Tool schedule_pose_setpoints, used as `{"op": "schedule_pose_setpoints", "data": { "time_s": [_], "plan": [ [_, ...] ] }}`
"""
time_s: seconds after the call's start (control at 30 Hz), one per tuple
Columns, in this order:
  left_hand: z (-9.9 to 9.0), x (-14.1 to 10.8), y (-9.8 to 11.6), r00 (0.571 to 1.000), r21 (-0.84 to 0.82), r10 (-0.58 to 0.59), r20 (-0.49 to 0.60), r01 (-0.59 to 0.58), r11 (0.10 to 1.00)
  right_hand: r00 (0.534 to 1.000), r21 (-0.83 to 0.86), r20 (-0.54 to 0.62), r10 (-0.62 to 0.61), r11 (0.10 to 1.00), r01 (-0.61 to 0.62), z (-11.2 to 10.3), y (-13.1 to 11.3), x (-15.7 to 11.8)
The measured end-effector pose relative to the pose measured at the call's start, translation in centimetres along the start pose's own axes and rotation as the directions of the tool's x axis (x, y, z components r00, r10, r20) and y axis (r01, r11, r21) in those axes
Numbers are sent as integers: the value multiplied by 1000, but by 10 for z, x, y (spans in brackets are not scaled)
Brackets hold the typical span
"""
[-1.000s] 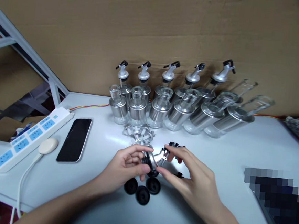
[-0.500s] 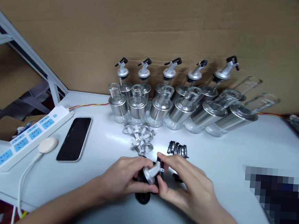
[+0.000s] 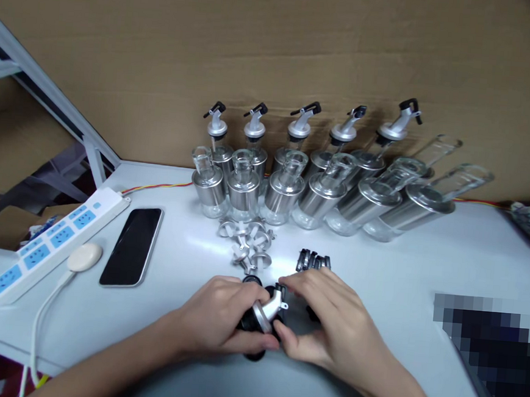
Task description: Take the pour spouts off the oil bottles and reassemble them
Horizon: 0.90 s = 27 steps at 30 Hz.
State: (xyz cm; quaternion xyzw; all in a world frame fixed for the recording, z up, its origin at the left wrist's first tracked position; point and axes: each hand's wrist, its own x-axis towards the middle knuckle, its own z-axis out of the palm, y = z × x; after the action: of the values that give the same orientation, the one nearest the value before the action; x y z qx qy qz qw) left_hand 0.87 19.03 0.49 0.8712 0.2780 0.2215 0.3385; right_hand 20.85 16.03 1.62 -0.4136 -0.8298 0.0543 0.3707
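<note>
Close to the table's front, my left hand (image 3: 221, 317) grips a silver pour spout (image 3: 272, 309) with a black stopper at its base, the spout pointing up and to the right. My right hand (image 3: 337, 329) curls around the spout's other side, index fingertip at its black tip and thumb near its lower part. Black round stoppers (image 3: 253, 353) lie under and around the hands, partly covered. Just beyond the hands sits a cluster of loose silver spouts (image 3: 247, 243). A row of small black levers (image 3: 311, 261) lies behind my right hand, partly hidden by it.
Glass bottles with steel sleeves (image 3: 284, 191) stand in two rows at the back; several rear ones carry spouts. At left are a phone (image 3: 131, 246), a power strip (image 3: 62, 237) and a white round charger (image 3: 85, 258). A cardboard wall (image 3: 277, 46) rises behind.
The held spout has shifted slightly left and down. My right hand has moved a little, its fingers now covering part of the black lever row.
</note>
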Motion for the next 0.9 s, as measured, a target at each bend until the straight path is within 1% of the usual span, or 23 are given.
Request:
{"op": "schedule_pose_setpoints", "data": {
  "time_s": [0.17,0.27,0.4,0.6,0.77,0.9],
  "plan": [
    [0,-1,-1,995,86,78,-69,-72,994,995,-29,89,-53,998,55,2,0,1],
    [0,0,-1,988,129,106,-111,-92,987,993,-40,105,-53,998,58,3,-1,1],
    [3,2,4,963,98,172,-209,-154,983,993,-81,101,-53,995,61,4,-2,2],
    [2,3,12,971,93,153,-181,-138,986,990,-115,114,-83,989,96,6,-5,0],
    [7,2,8,965,64,168,-201,-159,985,987,-119,130,-92,987,107,7,-5,-1],
    [11,1,7,969,47,147,-197,-141,989,987,-129,111,-114,983,128,9,-5,0]
  ]
}}
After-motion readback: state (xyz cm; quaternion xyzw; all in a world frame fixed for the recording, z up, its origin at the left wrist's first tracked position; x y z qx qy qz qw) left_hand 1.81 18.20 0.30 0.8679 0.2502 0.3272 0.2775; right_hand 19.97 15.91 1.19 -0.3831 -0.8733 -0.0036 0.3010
